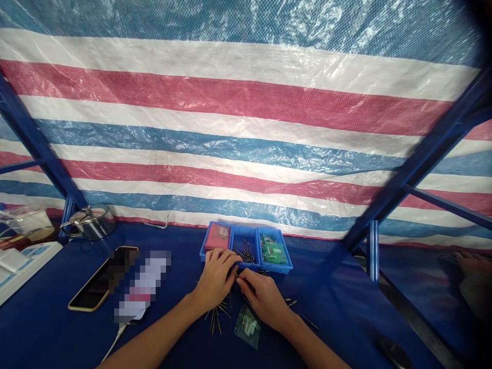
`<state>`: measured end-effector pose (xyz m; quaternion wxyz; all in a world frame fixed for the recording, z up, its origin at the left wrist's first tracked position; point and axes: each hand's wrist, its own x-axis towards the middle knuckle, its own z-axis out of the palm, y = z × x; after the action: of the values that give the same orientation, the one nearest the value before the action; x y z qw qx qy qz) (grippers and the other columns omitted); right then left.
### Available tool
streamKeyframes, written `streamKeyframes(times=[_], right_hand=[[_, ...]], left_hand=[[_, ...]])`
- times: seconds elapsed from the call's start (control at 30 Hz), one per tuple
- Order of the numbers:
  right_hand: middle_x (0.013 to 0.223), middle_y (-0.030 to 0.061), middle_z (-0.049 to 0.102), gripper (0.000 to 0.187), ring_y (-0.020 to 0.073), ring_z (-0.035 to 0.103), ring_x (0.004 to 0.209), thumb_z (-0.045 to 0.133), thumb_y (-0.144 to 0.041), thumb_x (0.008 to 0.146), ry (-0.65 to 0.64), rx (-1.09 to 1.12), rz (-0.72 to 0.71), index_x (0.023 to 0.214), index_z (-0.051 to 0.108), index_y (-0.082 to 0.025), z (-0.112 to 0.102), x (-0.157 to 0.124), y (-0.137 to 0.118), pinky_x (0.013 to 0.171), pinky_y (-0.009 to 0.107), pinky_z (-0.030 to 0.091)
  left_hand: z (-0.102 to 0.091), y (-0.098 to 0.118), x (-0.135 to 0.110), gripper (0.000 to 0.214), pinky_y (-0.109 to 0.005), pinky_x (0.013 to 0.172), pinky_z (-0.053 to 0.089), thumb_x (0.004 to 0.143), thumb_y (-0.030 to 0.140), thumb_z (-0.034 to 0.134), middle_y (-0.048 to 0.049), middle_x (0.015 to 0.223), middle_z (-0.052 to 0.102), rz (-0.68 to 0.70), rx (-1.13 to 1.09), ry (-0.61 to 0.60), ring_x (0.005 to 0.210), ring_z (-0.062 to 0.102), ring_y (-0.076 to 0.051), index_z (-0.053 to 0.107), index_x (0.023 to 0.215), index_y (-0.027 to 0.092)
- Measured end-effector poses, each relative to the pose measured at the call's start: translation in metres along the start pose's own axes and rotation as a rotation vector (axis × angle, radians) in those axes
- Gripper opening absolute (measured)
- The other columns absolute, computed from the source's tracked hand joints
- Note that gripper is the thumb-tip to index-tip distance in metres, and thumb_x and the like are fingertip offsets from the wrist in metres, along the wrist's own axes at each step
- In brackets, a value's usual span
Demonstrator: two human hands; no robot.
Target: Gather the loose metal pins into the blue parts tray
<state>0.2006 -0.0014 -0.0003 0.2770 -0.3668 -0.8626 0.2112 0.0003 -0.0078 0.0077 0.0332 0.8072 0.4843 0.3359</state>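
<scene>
My left hand (pixel 216 277) and my right hand (pixel 263 297) rest close together on the blue table, fingers curled, fingertips nearly touching just in front of three small blue bins (pixel 246 247). Both seem to pinch small dark metal pins (pixel 217 313), several of which lie scattered beneath and between the hands. The left bin holds a red pad (pixel 218 238), the middle bin more pins (pixel 246 253), the right bin green parts (pixel 273 251). A small clear bag (pixel 248 325) with pale pieces lies under my right wrist.
A phone (pixel 94 287) lies at left beside a blurred item and a white cable (pixel 115 341). A steel pot lid (pixel 90 221) and white box (pixel 19 264) sit far left. A striped tarp hangs behind; blue frame posts (pixel 371 246) stand right. Another person's hand (pixel 471 262) shows far right.
</scene>
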Motion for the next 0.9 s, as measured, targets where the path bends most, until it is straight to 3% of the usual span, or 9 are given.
streamKeyframes(times=[0.9], right_hand=[[0.086, -0.0009, 0.07, 0.027, 0.017, 0.066, 0.073, 0.045, -0.032, 0.113, -0.008, -0.027, -0.013, 0.089, 0.053, -0.025, 0.0002, -0.0002, -0.0002, 0.065, 0.028, 0.04]], left_hand=[[0.0008, -0.0009, -0.0004, 0.023, -0.044, 0.094, 0.042, 0.107, 0.02, 0.052, -0.004, 0.123, 0.07, 0.005, 0.016, 0.003, 0.111, 0.056, -0.025, 0.066, 0.124, 0.027]])
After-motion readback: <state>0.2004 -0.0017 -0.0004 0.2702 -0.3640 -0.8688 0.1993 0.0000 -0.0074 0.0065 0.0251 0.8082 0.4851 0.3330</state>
